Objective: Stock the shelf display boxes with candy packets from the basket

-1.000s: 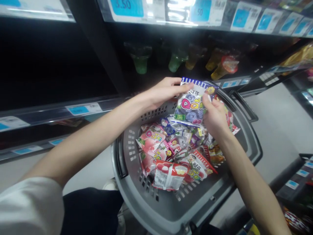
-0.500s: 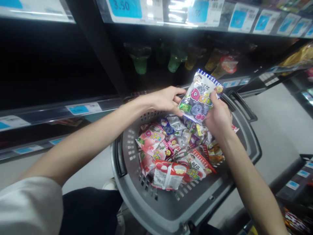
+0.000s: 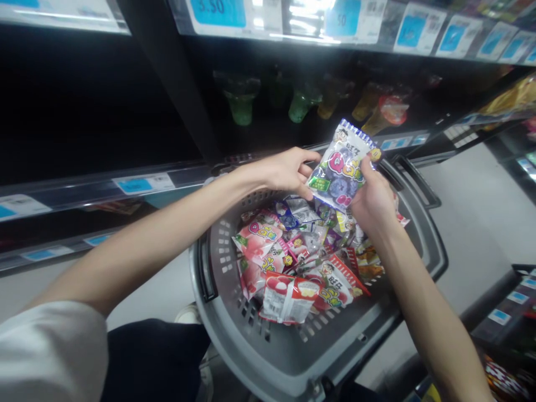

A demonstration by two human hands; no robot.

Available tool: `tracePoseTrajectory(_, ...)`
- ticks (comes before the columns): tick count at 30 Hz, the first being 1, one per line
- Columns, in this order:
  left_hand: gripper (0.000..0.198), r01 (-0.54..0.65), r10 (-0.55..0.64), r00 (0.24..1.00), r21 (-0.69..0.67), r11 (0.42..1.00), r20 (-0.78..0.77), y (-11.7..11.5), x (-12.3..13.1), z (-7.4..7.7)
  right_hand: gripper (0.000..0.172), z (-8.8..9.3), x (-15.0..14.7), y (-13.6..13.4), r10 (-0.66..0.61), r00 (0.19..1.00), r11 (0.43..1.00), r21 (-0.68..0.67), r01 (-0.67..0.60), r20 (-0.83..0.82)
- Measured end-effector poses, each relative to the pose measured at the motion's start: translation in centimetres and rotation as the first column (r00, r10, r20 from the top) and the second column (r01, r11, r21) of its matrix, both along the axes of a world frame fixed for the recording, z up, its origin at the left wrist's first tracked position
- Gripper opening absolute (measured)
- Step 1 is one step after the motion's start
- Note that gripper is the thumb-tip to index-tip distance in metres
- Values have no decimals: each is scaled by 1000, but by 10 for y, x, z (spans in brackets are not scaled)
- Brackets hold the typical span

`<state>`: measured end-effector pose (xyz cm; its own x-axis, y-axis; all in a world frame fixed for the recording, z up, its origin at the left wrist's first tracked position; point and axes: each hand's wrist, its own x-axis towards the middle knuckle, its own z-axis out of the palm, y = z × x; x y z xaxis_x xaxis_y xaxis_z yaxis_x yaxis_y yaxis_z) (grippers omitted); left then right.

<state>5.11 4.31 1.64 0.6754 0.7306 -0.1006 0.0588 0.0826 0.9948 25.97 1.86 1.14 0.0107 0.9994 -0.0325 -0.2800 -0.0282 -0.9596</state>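
Pinching a blueberry-print packet (image 3: pixel 334 172) at its right side, the right hand (image 3: pixel 374 196) holds it tilted above the grey basket (image 3: pixel 299 353), thumb across the front. The left hand (image 3: pixel 287 170) loosely spread by the packet's left edge, thumb and fingers apart; from where I stand, cannot tell whether it touches. In the basket: peach-print packets (image 3: pixel 260 243), a red-and-white packet (image 3: pixel 288 300) back side up, others heaped together. Green cups (image 3: pixel 242 106) sit in the dark shelving (image 3: pixel 84 106) beyond.
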Motion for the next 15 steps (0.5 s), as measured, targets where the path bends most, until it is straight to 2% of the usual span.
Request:
tracePoseTrajectory(6,70,26,-27,999,31,999,31,1,-1,-3,35,-3,2,2,17,1000,1000,-4,-17,0)
tracePoseTrajectory(15,79,26,-28,999,63,998,31,-2,0,-2,42,-8,6,6,31,998,999,20,-32,49)
